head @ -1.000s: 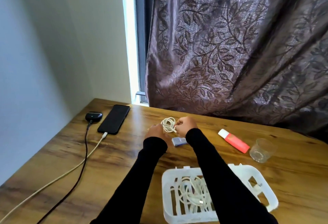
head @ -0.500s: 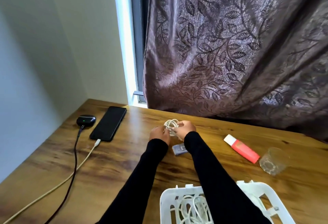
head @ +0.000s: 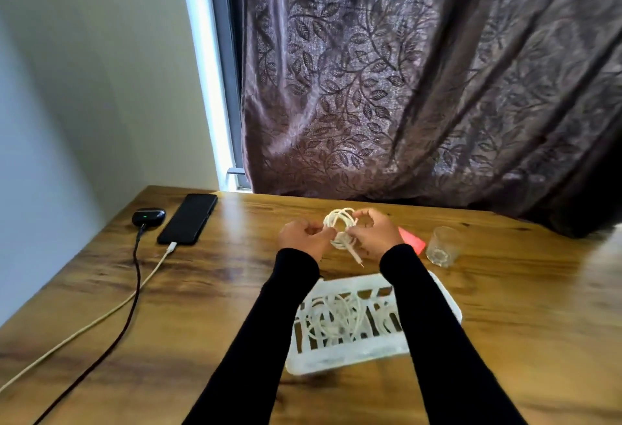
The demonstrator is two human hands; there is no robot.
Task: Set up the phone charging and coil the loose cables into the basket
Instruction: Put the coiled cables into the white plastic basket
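The left hand (head: 304, 237) and the right hand (head: 375, 236) met above the middle of the table (head: 208, 293), each with its fingers curled in a pinch on the same white coiled cable (head: 341, 227). The coil hung between the two hands, its loops rising just above the knuckles, and one loose end with a plug (head: 357, 258) pointed down and toward the near edge from under the right hand. Both arms wore black sleeves (head: 434, 320).

Just nearer than the hands sat a white slotted basket (head: 350, 354), partly hidden by the right forearm. Another white cable (head: 336, 320) lay bundled inside it. The basket looked blurred, so its finer shape could not be told.

To the right of the right hand, a red-orange object (head: 412, 241) showed only in part behind the wrist, and a clear glass (head: 443, 246) stood just beside it, further right.

Well to the left, at the far left corner of the table, a black phone (head: 188, 219) lay flat with a white charging cable (head: 111, 310) plugged into its near end; that cable ran toward the near left edge. Left of the phone, apart from it, sat a small black case (head: 148, 216) with a green light, and a dark cable (head: 134, 286) led from it toward the near edge, crossing the white one.

Behind the table hung a brown leaf-patterned curtain (head: 420, 87), with a strip of window (head: 212, 87) at its left and a plain wall (head: 84, 87) beyond.
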